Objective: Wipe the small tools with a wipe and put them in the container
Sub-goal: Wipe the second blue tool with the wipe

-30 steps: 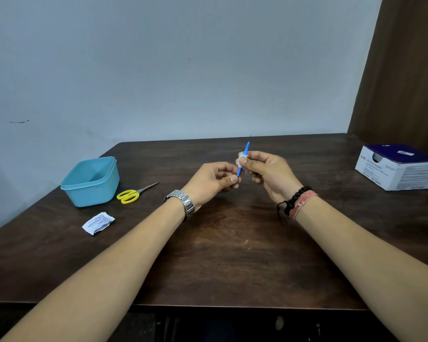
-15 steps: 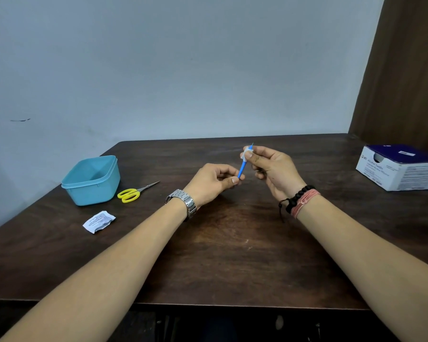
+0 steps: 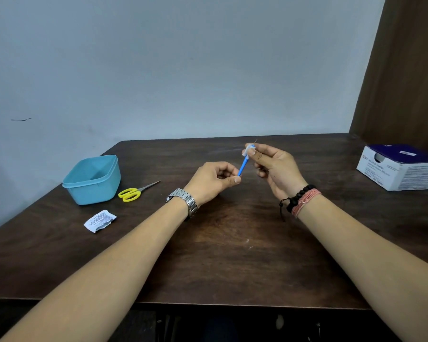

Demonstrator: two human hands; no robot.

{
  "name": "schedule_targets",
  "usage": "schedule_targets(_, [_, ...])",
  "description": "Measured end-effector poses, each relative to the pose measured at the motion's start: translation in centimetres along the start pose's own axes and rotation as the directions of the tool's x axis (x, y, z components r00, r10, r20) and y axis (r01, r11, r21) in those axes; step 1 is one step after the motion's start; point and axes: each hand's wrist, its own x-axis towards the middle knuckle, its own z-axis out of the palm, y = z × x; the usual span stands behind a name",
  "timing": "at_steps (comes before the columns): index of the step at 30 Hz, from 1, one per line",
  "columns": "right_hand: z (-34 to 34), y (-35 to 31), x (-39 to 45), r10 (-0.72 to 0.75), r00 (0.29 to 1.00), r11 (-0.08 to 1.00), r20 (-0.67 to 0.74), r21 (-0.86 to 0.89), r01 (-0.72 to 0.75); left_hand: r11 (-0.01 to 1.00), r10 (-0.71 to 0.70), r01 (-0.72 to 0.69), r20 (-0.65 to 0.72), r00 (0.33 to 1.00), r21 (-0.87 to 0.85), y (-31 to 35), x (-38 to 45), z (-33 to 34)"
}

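Currently the tool (image 3: 242,166) is pinched low by the left hand (image 3: 214,181); the right hand (image 3: 273,166) pinches the wipe (image 3: 248,149) round its upper end, axis tilted up-right, the container (image 3: 92,179) well off to the left

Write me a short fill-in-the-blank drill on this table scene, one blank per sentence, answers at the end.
1. The yellow-handled scissors lie beside the light blue plastic ____.
2. The left hand pinches the lower end of a thin ____ tool.
3. The right hand holds a small white ____ around the tool's upper end.

Answers: container; blue; wipe

container (image 3: 92,180) left of scissors (image 3: 136,192), box (image 3: 400,167) far right
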Motion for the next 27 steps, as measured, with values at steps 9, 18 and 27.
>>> schedule_targets(9, [-0.3, -0.4, 0.0, -0.031, 0.997, 0.999, -0.070, 0.027, 0.032, 0.998, -0.003, 0.002, 0.013, 1.000, 0.071, 0.1, -0.2, -0.1])
schedule_targets(18, [-0.4, -0.4, 0.0, -0.013, 0.998, 1.000, -0.065, 0.004, 0.014, 0.995, 0.014, -0.017, 0.028, 1.000, 0.094, 0.0, -0.2, 0.0])
schedule_targets(27, [-1.2, -1.2, 0.4, -0.094, 0.975, 0.992, -0.203, 0.061, 0.109, 0.995, 0.007, -0.011, 0.040, 0.999, 0.097, -0.2, -0.1, 0.3])
